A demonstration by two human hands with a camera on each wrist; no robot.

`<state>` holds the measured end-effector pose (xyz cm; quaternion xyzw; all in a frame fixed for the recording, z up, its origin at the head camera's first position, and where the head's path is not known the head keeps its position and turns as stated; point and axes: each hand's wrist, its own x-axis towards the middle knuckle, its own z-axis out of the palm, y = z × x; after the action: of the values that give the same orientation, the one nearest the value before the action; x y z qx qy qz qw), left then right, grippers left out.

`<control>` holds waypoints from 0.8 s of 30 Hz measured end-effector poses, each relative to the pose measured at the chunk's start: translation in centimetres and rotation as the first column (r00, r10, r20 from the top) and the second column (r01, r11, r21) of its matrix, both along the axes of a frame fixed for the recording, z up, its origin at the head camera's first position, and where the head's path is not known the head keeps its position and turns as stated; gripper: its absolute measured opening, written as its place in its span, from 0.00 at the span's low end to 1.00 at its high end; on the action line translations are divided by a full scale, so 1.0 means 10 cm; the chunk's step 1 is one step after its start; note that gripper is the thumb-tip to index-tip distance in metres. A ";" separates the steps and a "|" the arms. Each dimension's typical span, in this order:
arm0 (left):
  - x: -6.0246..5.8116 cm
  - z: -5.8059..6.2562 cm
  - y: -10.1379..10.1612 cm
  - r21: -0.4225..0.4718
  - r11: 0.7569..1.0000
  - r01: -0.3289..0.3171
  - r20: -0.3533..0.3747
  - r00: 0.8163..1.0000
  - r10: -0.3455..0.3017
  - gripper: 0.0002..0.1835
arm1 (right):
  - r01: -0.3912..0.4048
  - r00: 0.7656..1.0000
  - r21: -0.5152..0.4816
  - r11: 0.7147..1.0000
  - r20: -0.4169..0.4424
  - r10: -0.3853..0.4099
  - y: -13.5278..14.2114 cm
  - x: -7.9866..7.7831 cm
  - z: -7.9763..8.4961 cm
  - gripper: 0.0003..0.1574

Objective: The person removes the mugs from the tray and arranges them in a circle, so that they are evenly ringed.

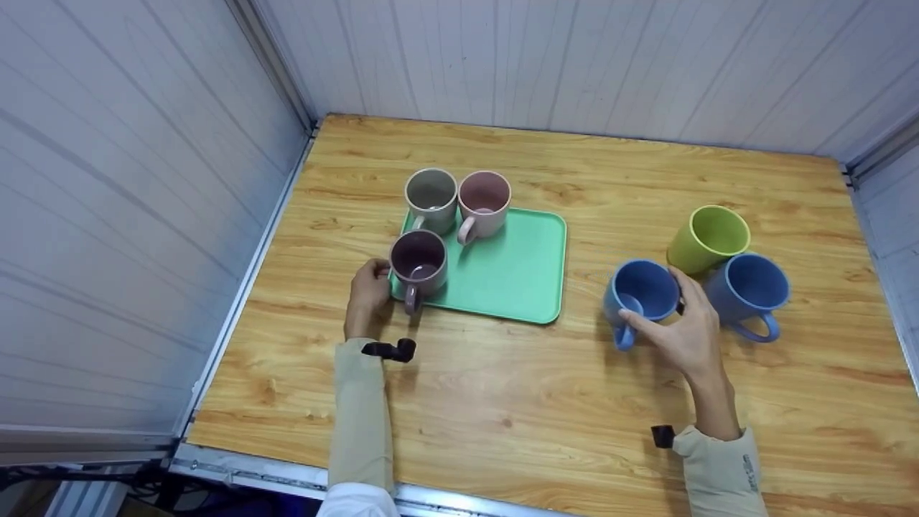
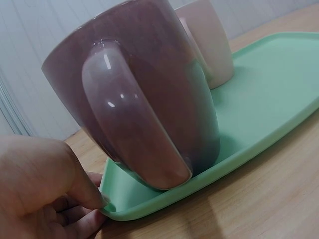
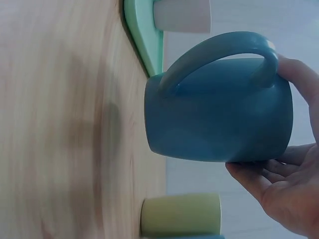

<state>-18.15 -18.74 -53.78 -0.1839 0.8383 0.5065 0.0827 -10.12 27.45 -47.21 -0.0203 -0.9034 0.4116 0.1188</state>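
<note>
My left hand (image 1: pixel 370 291) pinches the near left corner of a green tray (image 1: pixel 513 283), thumb over the rim and fingers beneath, as the left wrist view shows. Right beside that hand a dark purple mug (image 2: pixel 149 94) stands on the tray, its handle facing me. Behind it on the tray are a grey mug (image 1: pixel 434 213) and a pink mug (image 1: pixel 488 215). To the right of the tray, my right hand (image 1: pixel 689 334) holds a blue mug (image 3: pixel 214 112) by its rim and side, raised above the table; its handle points toward me.
A yellow-green mug (image 1: pixel 700 248) and a second blue mug (image 1: pixel 743 291) stand close together just right of my right hand. The wooden table (image 1: pixel 502 402) is bounded by white panel walls (image 1: pixel 459 64) at the back and sides. A metal edge (image 1: pixel 251 474) runs along its front.
</note>
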 end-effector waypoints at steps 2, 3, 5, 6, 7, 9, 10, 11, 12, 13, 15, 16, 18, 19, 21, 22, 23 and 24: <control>0.00 0.00 0.00 0.010 1.000 -0.003 0.006 1.000 0.003 0.18 | 0.029 1.000 0.013 0.999 0.002 -0.029 0.06 0.03 -0.01 0.58; 0.00 0.00 0.00 0.015 1.000 -0.004 0.008 1.000 0.004 0.19 | 0.042 0.999 0.017 0.999 0.001 -0.042 0.09 0.05 -0.01 0.58; 0.00 0.00 0.01 0.026 1.000 -0.006 0.012 1.000 0.006 0.19 | 0.065 0.998 0.021 0.998 -0.003 -0.065 0.14 0.08 -0.02 0.58; 0.00 0.01 0.01 0.028 1.000 -0.007 0.012 1.000 0.007 0.19 | 0.075 0.997 0.020 0.997 -0.009 -0.074 0.17 0.10 -0.02 0.58; 0.00 0.01 0.01 0.031 0.999 -0.009 0.011 1.000 0.009 0.20 | 0.084 0.996 0.019 0.996 -0.011 -0.084 0.20 0.11 -0.02 0.57; 0.00 0.01 0.01 0.028 1.000 -0.010 0.008 1.000 0.010 0.20 | 0.097 0.995 0.012 0.995 -0.013 -0.096 0.26 0.14 -0.03 0.58; 0.00 0.01 0.01 0.023 1.000 -0.008 0.007 1.000 0.007 0.20 | 0.103 0.995 0.007 0.995 -0.009 -0.103 0.28 0.16 -0.04 0.58; 0.00 0.00 0.01 0.022 1.000 -0.006 0.007 1.000 0.006 0.20 | 0.111 0.994 0.003 0.994 -0.005 -0.111 0.31 0.17 -0.04 0.58; 0.00 0.00 0.01 0.021 1.000 -0.003 0.007 1.000 0.003 0.20 | 0.119 0.993 0.001 0.993 0.002 -0.119 0.33 0.19 -0.05 0.58; -0.01 0.00 0.00 0.011 1.000 0.002 0.004 1.000 -0.002 0.20 | 0.127 0.992 0.000 0.992 0.006 -0.127 0.35 0.20 -0.05 0.58; -0.01 -0.01 0.00 -0.008 1.000 0.010 0.000 1.000 -0.010 0.20 | 0.140 0.990 -0.004 0.990 0.016 -0.140 0.39 0.24 -0.06 0.58; -0.01 -0.01 0.00 -0.021 1.000 0.015 -0.004 1.000 -0.015 0.19 | 0.147 0.989 -0.005 0.989 0.020 -0.146 0.40 0.25 -0.06 0.58; -0.01 -0.01 0.00 -0.035 0.999 0.017 -0.011 1.000 -0.017 0.18 | 0.159 0.987 -0.003 0.987 0.026 -0.159 0.44 0.28 -0.07 0.59; 0.00 -0.01 0.00 -0.039 0.999 0.016 -0.015 1.000 -0.017 0.18 | 0.167 0.986 -0.005 0.986 0.030 -0.167 0.45 0.29 -0.08 0.59; 0.00 -0.01 0.00 -0.037 0.999 0.012 -0.019 1.000 -0.013 0.18 | 0.183 0.982 -0.011 0.983 0.041 -0.182 0.48 0.32 -0.09 0.59; 0.00 -0.01 0.00 -0.034 0.999 0.011 -0.021 1.000 -0.012 0.18 | 0.191 0.981 -0.014 0.982 0.045 -0.190 0.49 0.33 -0.09 0.59; 0.00 -0.01 0.00 -0.031 0.999 0.009 -0.022 1.000 -0.010 0.18 | 0.199 0.979 -0.017 0.980 0.049 -0.198 0.50 0.34 -0.09 0.60; 0.00 -0.01 0.00 -0.031 0.999 0.008 -0.023 1.000 -0.009 0.18 | 0.208 0.977 -0.018 0.978 0.054 -0.207 0.51 0.35 -0.09 0.60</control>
<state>-18.16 -18.75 -53.90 -0.1755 0.8477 0.4954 0.0723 -6.64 32.58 -48.16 -0.1265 -0.8942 0.4068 0.1376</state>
